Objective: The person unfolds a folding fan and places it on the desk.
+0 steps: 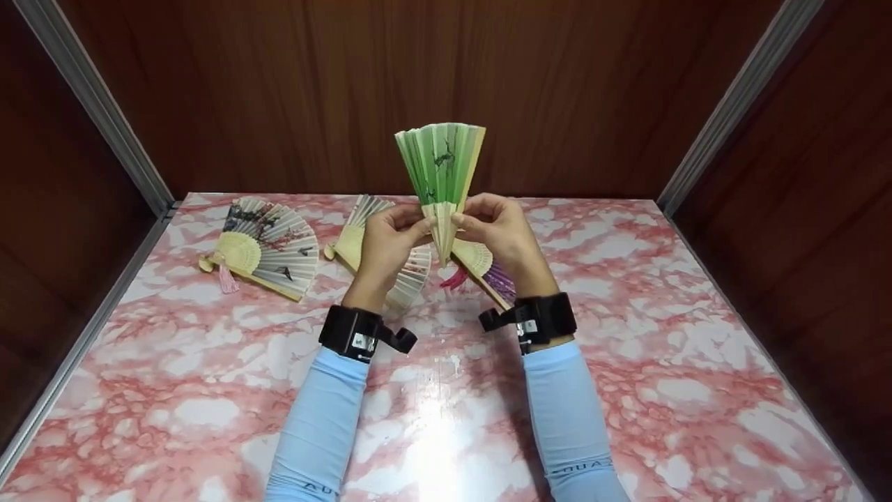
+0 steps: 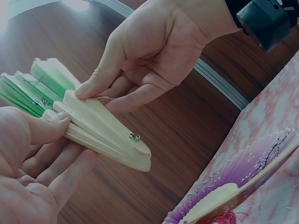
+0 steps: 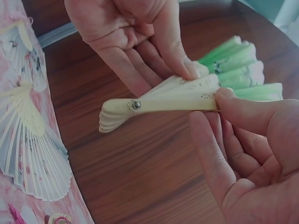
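Note:
Held up over the far part of the table is a green folding fan [image 1: 446, 164], partly spread, its pale ribs pointing down. My left hand [image 1: 391, 240] pinches the ribs on one side between thumb and fingers. On the other side my right hand [image 1: 505, 233] pinches the outer rib [image 3: 173, 103] the same way. A metal rivet [image 2: 134, 136] joins the ribs at the narrow end. Dark painted marks show on the green pleats [image 3: 243, 74].
An open white fan with a pink tassel [image 1: 272, 244] lies at the table's far left. Behind my left hand lies another pale fan [image 1: 411, 279], and by my right wrist a purple fan [image 1: 495, 279]. Brown wooden panels [image 1: 446, 70] enclose the marbled table [image 1: 662, 390].

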A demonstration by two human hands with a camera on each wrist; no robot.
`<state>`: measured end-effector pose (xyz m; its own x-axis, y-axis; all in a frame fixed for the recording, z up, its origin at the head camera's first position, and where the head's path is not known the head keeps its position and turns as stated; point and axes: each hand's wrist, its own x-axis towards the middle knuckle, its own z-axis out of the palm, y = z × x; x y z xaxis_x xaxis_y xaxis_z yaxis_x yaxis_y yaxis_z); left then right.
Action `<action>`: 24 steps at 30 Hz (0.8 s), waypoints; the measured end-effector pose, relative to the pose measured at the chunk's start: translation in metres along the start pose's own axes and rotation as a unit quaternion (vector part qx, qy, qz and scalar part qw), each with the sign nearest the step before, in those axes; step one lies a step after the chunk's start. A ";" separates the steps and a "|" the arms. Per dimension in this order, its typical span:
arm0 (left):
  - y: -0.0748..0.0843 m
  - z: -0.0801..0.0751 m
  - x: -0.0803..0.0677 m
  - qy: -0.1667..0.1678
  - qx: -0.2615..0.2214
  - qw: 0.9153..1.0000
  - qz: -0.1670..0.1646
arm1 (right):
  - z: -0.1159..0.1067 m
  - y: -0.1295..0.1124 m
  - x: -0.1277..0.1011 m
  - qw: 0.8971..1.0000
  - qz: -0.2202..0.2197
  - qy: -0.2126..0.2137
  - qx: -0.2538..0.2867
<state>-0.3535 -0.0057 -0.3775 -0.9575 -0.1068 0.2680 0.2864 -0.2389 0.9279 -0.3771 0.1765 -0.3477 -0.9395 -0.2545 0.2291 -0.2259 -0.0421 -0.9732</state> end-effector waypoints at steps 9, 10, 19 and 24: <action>-0.001 -0.004 0.002 0.058 -0.045 0.997 0.000 | -0.004 0.001 0.003 1.000 0.002 0.003 0.016; -0.001 -0.004 0.002 0.063 -0.053 0.997 0.002 | -0.004 0.001 0.003 1.000 0.003 0.005 0.018; -0.002 -0.007 0.005 0.100 -0.087 0.991 0.018 | -0.003 0.000 0.003 0.999 0.011 0.027 0.026; -0.001 -0.008 0.006 0.104 -0.096 0.990 0.011 | -0.004 0.000 0.003 0.998 0.010 0.021 0.060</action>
<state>-0.3588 -0.0136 -0.3790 -0.9287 -0.3056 0.2102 0.3278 -0.4108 0.8508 -0.3812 0.1797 -0.3473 -0.9540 -0.2158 0.2082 -0.1776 -0.1526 -0.9722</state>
